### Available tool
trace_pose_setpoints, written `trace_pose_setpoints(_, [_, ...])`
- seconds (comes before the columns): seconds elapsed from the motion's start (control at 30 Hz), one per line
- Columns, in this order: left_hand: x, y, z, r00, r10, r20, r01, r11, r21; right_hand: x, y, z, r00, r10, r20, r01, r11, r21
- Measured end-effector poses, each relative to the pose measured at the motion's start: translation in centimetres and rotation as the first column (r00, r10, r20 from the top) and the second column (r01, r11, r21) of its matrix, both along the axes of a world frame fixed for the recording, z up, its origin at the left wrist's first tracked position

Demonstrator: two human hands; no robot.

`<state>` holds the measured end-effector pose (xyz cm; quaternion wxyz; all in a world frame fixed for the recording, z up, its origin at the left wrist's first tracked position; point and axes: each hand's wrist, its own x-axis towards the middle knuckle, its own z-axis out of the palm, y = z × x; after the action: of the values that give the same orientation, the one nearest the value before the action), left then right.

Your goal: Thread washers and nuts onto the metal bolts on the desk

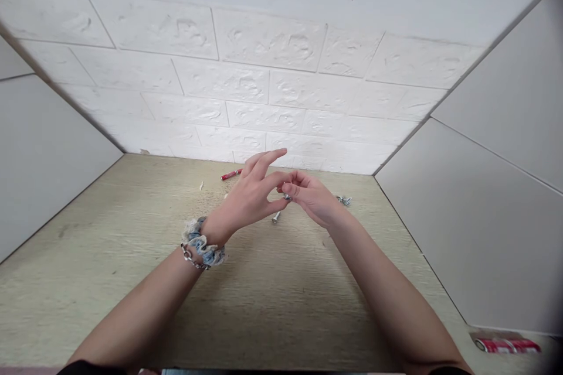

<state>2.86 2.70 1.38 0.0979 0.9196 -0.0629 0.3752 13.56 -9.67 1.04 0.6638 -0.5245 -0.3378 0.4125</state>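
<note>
My left hand (257,190) and my right hand (310,194) meet over the middle of the table. Thumb and index finger of each are closed around one small shiny metal piece (287,195), mostly covered by the fingertips, so its kind does not show. The other fingers of my left hand stretch out, away from it. Just below the hands, a silver bolt (276,218) lies on the tabletop. Right of my right hand sits a small heap of metal hardware (344,201). A scrunchie (204,246) and a chain bracelet circle my left wrist.
A red battery-like cylinder (231,174) lies behind my left hand, near the white brick-patterned wall (246,82). Two similar red cylinders (508,345) lie end to end at the lower right. White panels (488,217) bound the wooden tabletop (109,246) on both sides.
</note>
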Motion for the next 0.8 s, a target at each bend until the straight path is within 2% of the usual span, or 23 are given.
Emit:
trace_pose_setpoints(0.2, [0.03,0.28,0.14,0.999,0.017,0.035,-0.017,1.0,-0.002,-0.06,0.11,-0.18,0.991,0.087,-0.105,-0.082,0.995,0.053])
trace_pose_setpoints(0.43, [0.02,0.01,0.0,1.0,0.014,0.026,-0.014,1.0,-0.007,0.13,0.16,-0.29,0.999,0.015,-0.037,-0.013,0.999,0.048])
trace_pose_setpoints(0.6, [0.05,0.11,-0.1,0.999,0.018,0.037,-0.019,1.0,0.006,0.17,-0.1,-0.02,0.981,0.171,-0.089,-0.166,0.984,0.058])
trace_pose_setpoints(0.7, [0.09,0.22,-0.11,0.999,0.023,0.044,-0.024,0.999,0.023,0.17,0.0,-0.26,0.988,0.128,-0.089,-0.124,0.991,0.05])
trace_pose_setpoints(0.8, [0.11,0.08,-0.11,0.998,0.015,0.053,-0.018,0.998,0.054,0.11,0.32,-0.71,0.999,0.015,-0.03,-0.014,0.999,0.04])
